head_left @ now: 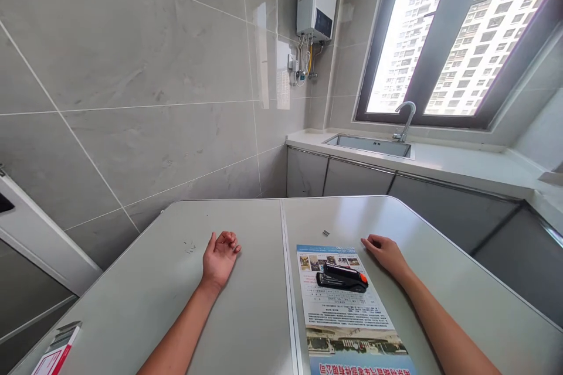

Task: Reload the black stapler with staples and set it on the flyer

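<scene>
left hand of mine lies palm up, fingers half curled and grasping nothing, left of the printed sheet and well apart from it. right hand rests loosely half open just right of the sheet's far end; i see nothing held in it. black stapler lies on the sheet. small staple strip sits just beyond the sheet's far edge.

My left hand rests palm up, loosely curled, on the left half of the table; my right hand lies beside the far right corner of the leaflet. A black stapler sits on the leaflet; a small metal strip lies nearer the table's far edge.
</scene>
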`<state>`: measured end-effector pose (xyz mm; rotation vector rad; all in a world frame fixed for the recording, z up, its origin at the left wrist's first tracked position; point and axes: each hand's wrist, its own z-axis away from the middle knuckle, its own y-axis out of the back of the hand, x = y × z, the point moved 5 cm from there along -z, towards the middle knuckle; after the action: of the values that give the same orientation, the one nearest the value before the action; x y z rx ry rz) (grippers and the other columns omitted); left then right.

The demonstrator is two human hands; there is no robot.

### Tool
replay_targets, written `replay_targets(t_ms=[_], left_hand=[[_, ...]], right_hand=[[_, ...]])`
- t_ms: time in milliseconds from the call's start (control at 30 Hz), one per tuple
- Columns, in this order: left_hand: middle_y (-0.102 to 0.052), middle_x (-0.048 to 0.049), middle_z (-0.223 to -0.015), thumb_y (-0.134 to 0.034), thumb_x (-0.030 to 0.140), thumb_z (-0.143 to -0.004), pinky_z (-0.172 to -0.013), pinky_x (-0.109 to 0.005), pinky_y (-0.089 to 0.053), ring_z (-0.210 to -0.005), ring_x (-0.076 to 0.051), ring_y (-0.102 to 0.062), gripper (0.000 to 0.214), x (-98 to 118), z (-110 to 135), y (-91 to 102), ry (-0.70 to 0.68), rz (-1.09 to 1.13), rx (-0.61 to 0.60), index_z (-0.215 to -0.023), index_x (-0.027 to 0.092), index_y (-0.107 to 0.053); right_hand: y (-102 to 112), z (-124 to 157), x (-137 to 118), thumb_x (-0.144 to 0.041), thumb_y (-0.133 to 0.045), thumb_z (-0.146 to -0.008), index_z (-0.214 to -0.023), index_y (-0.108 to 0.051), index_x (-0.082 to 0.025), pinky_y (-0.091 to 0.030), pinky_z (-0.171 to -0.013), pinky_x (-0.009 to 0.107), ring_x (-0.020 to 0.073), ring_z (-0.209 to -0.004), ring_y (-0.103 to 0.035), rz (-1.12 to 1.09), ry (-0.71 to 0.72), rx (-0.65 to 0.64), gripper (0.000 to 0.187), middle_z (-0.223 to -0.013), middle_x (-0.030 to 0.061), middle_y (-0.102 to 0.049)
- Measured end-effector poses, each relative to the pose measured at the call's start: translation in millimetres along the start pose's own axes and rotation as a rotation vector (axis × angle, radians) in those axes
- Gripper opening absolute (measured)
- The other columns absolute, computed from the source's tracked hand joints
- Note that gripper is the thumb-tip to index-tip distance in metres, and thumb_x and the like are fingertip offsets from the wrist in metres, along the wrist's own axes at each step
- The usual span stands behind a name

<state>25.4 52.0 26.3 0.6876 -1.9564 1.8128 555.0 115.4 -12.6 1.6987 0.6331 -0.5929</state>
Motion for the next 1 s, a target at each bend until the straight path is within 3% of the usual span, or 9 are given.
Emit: replay_targets(t_ms=[200, 800, 1000], left_hand=[[-0.054, -0.0029, -0.082, -0.063, 0.042, -0.094, -0.065, -0.028, -0.046, -0.070, -0.014, -0.052, 0.029, -1, -1, 0.6, 0.003, -0.018, -0.006, -0.081, 0.016, -0.066], [-0.059, -0.0035, -0.079, -0.067, 0.041, -0.093, -0.062, -0.026, -0.045, -0.066, -0.012, -0.051, 0.031, -17, 2, -6.3, 0.040, -0.245, -0.045, -0.077, 0.014, -0.067], [-0.059, -0.0025, -0.078, -0.070, 0.040, -0.092, -0.062, -0.025, -0.046, -0.065, -0.012, -0.051, 0.030, -16, 4, -5.5, 0.032, -0.222, -0.017, -0.076, 0.015, -0.068]], right_hand=[[-5, -5, -5, -0.064, -0.050, -0.087, -0.061, -0.048, -0.022, -0.035, -0.060, 0.029, 0.0176, -0.062, -0.047, 0.047, 0.077, -0.034, 0.050, -0.060, 0.0006, -0.056], [-9, -12, -1, -0.063, -0.048, -0.087, -0.061, -0.047, -0.022, -0.034, -0.061, 0.030, 0.0185, -0.062, -0.047, 0.097, 0.131, -0.046, 0.048, -0.061, 0.0018, -0.058], [-12, -14, 4, -0.063, -0.049, -0.088, -0.061, -0.045, -0.023, -0.035, -0.062, 0.030, 0.0184, -0.062, -0.047, 0.091, 0.123, -0.047, 0.049, -0.062, 0.0013, -0.059]])
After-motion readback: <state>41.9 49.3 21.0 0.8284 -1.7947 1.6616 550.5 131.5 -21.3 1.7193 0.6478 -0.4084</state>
